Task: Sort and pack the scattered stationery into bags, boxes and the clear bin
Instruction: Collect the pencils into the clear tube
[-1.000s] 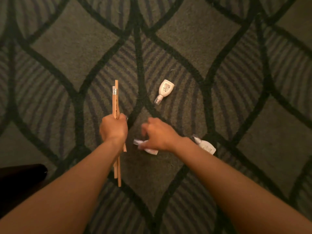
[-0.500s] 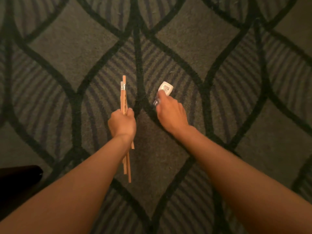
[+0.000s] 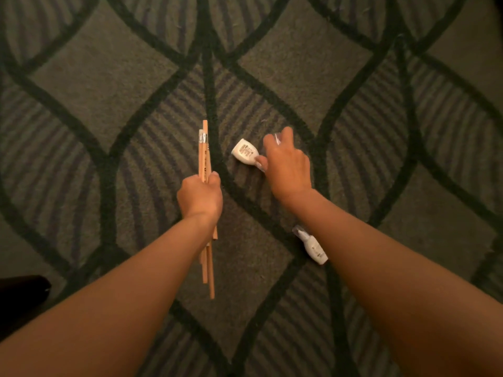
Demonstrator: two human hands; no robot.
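The left hand (image 3: 200, 197) is gripping a bundle of wooden pencils (image 3: 203, 153), fist wrapped tight around the middle of them. The pencils are standing nearly straight up and down in the view, one metal-banded eraser end poking out above the fist and the other ends trailing below the wrist. The right hand (image 3: 288, 164) is reaching out over the patterned carpet (image 3: 109, 77), fingers curled, thumb and fingers pinching the narrow cap end of a small white bottle (image 3: 245, 153). That bottle is lying tilted, its flat base pointing up and left, just beside the pencils but not touching them. Something pale is glinting at the right fingertips; what it is, I cannot tell. A second white bottle (image 3: 313, 247) is lying on the carpet, right against the edge of the right forearm. A dark object (image 3: 21, 292) is sitting at the lower left edge.
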